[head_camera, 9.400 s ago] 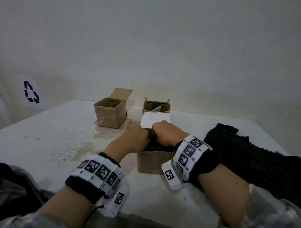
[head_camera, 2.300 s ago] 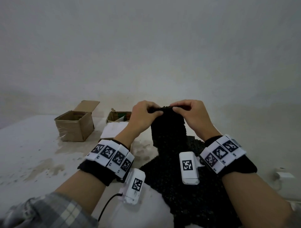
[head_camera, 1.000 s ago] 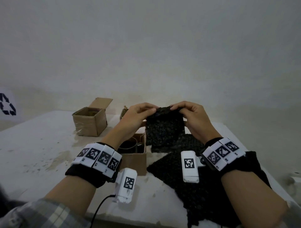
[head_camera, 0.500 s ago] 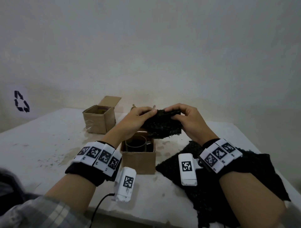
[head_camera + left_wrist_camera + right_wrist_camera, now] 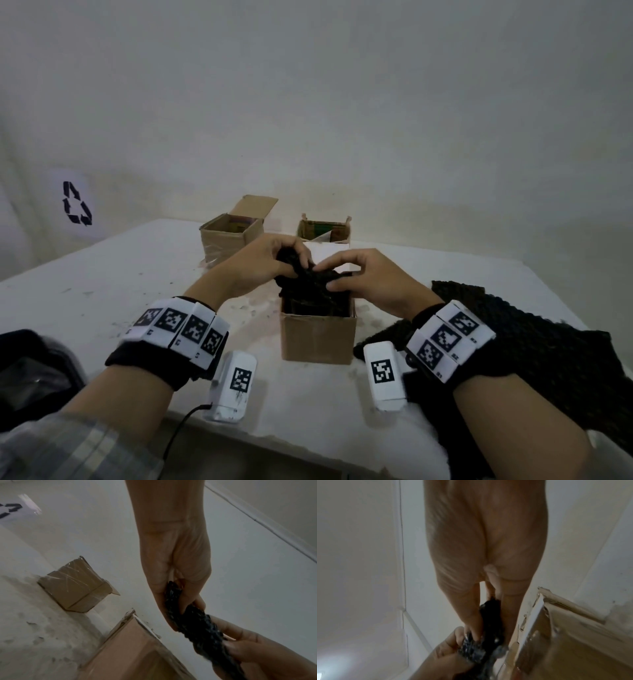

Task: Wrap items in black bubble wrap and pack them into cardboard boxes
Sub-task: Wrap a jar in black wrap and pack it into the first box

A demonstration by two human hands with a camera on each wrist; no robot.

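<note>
A crumpled piece of black bubble wrap (image 5: 310, 279) sits at the open top of the near cardboard box (image 5: 317, 334) on the white table (image 5: 102, 274). My left hand (image 5: 274, 260) grips its left end, fingers curled round it. My right hand (image 5: 356, 277) pinches its right end. In the left wrist view the bubble wrap (image 5: 192, 620) runs from my left hand (image 5: 176, 588) to the right hand's fingers (image 5: 240, 642), above the box (image 5: 137, 649). The right wrist view shows the bubble wrap (image 5: 489, 622) between finger and thumb beside the box's flap (image 5: 539, 615). The box's contents are hidden.
Two more open cardboard boxes stand at the back, one at left (image 5: 231, 236), one behind my hands (image 5: 323, 229). A large sheet of black bubble wrap (image 5: 513, 342) lies at the right. A dark bag (image 5: 30, 370) sits at the lower left. A recycling sign (image 5: 77, 204) hangs on the wall.
Both hands have brought the bunched bubble wrap down from in front of me onto the open top of the near box. The glass seen inside the box is now covered.
</note>
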